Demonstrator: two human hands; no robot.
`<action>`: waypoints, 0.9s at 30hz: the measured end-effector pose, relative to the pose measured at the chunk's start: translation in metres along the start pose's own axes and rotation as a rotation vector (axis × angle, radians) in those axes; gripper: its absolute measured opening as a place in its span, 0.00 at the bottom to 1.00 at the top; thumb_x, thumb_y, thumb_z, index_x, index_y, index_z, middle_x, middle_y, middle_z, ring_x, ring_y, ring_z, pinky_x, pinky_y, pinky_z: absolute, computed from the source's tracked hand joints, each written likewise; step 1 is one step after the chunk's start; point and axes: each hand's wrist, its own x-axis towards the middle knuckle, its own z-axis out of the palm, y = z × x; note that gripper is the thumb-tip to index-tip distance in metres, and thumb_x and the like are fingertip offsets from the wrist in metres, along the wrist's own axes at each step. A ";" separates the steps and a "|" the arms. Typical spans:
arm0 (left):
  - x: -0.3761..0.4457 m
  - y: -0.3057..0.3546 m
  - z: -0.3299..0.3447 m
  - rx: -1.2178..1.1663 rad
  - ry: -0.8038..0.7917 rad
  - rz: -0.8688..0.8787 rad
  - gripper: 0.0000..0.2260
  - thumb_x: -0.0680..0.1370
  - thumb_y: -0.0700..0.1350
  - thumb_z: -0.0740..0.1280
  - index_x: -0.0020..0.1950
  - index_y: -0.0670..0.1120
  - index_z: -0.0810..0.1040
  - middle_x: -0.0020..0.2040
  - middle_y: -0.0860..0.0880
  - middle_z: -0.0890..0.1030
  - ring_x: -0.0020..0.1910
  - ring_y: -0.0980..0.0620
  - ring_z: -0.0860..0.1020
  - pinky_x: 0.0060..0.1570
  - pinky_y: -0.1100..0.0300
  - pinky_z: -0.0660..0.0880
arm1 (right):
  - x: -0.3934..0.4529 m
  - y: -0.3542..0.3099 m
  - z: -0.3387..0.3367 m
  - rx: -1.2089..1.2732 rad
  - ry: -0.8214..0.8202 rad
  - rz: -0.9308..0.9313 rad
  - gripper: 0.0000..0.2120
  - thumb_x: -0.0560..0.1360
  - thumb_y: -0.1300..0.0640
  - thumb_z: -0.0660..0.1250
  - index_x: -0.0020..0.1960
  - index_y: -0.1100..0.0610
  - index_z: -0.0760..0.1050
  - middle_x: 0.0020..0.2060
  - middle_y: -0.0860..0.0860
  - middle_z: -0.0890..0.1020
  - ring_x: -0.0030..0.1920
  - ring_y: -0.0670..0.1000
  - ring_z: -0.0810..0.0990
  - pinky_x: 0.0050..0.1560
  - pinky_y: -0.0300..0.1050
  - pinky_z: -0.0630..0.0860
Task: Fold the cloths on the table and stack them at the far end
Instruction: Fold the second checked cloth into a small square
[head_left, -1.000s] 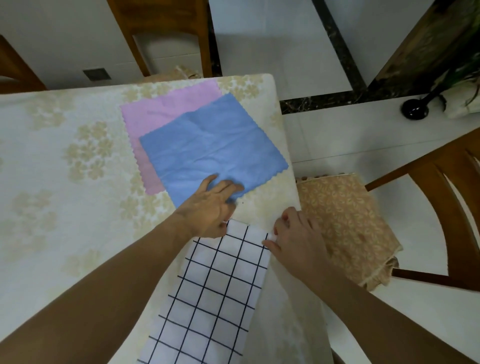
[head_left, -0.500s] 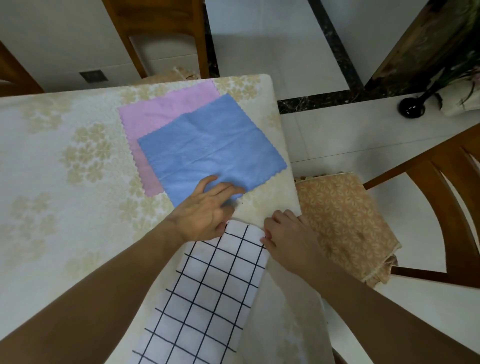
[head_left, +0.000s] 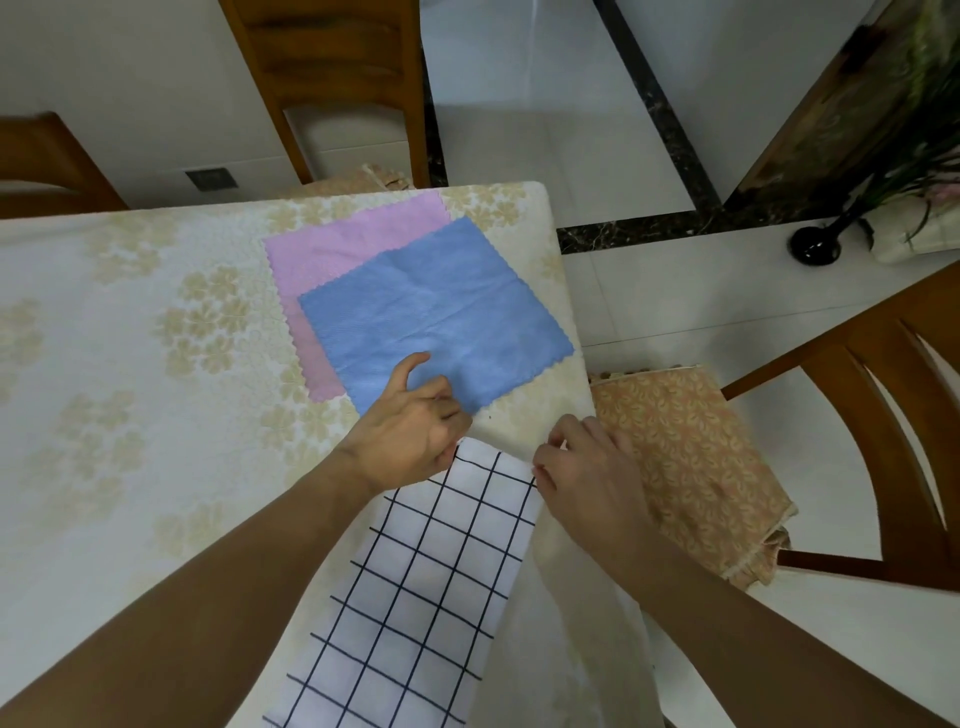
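My left hand has pulled its fingers in off the square blue cloth, now curled at the far-left corner of the white cloth with dark grid lines. My right hand pinches its far-right corner. At 12 o'clock, blue overlaps the pink cloth on the floral-covered table. At 3 o'clock, a cushioned wooden chair.
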 end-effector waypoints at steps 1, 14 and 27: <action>0.000 0.001 -0.003 0.010 -0.004 -0.004 0.05 0.74 0.43 0.63 0.39 0.46 0.76 0.31 0.53 0.72 0.43 0.49 0.74 0.69 0.37 0.61 | -0.001 -0.001 -0.003 -0.005 0.019 -0.004 0.04 0.69 0.57 0.74 0.37 0.52 0.81 0.44 0.49 0.77 0.44 0.53 0.75 0.48 0.50 0.70; 0.010 0.011 -0.048 0.057 0.008 -0.058 0.07 0.70 0.42 0.66 0.46 0.48 0.79 0.34 0.53 0.76 0.43 0.47 0.76 0.69 0.36 0.61 | 0.003 -0.002 -0.045 -0.026 0.185 -0.053 0.04 0.70 0.59 0.69 0.37 0.55 0.79 0.47 0.52 0.78 0.46 0.56 0.78 0.51 0.54 0.72; -0.004 0.045 -0.118 0.208 0.122 -0.140 0.04 0.72 0.40 0.62 0.42 0.44 0.76 0.47 0.47 0.79 0.45 0.44 0.77 0.66 0.33 0.63 | -0.020 -0.013 -0.110 0.070 0.329 -0.214 0.03 0.69 0.59 0.66 0.37 0.55 0.77 0.48 0.53 0.80 0.46 0.57 0.77 0.51 0.54 0.73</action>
